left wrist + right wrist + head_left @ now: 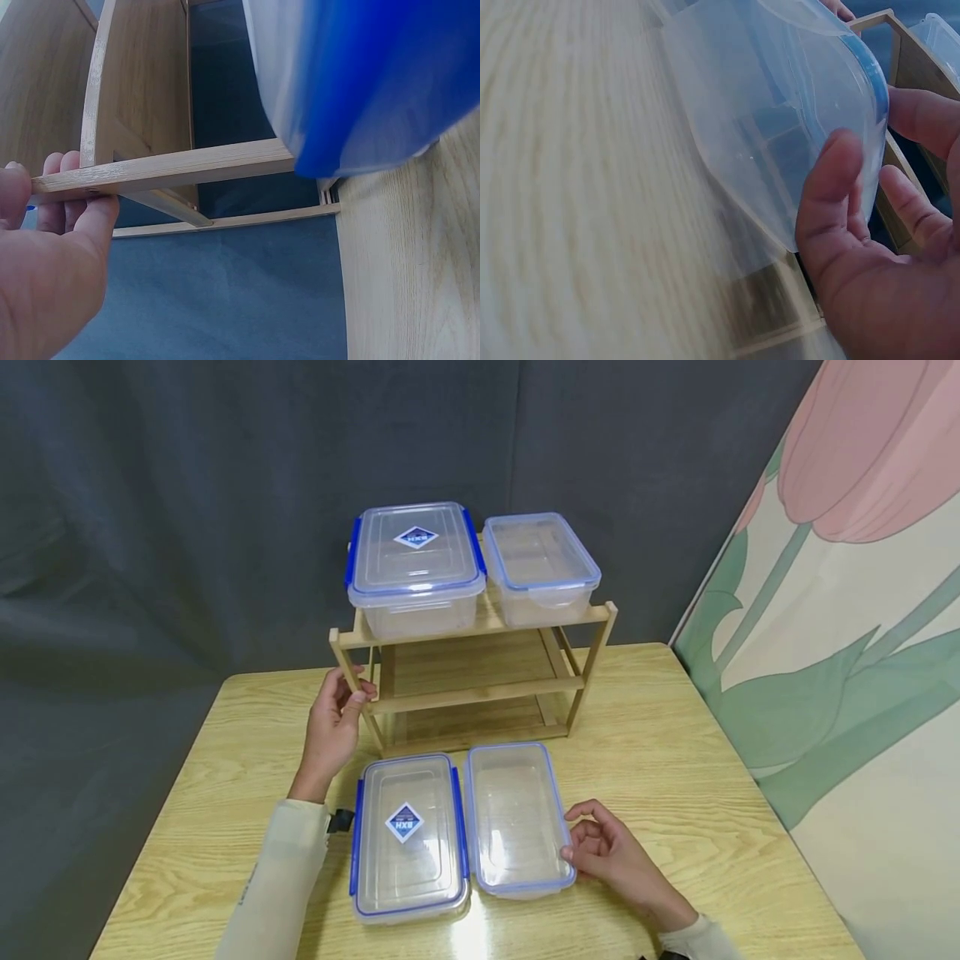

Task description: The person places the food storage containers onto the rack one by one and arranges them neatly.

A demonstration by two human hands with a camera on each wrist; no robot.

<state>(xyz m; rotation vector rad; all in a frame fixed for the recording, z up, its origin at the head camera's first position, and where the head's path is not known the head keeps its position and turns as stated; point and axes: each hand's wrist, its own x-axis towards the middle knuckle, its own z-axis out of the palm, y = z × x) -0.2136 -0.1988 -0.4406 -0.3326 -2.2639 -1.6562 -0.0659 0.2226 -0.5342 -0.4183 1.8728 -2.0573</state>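
Observation:
My left hand (pixel 333 727) grips the left front post of a wooden tiered rack (pixel 480 695). In the left wrist view its thumb and fingers (pixel 96 217) lie on either side of the wooden bar. My right hand (pixel 611 856) touches the right side of a clear lidded food container (pixel 517 818) with a pale blue rim. In the right wrist view the thumb (pixel 832 169) is at the container's wall and a finger at its rim. Beside it lies another clear food container (pixel 411 860) with dark blue side clips and a diamond label.
Two more lidded containers stand on the rack's top tier: one with dark blue clips (pixel 416 564) and a smaller pale-rimmed one (pixel 543 560). The rack stands on a wooden table (pixel 675 760). Behind hangs a dark curtain (pixel 247 510); a tulip-patterned wall covering (pixel 847 635) is at right.

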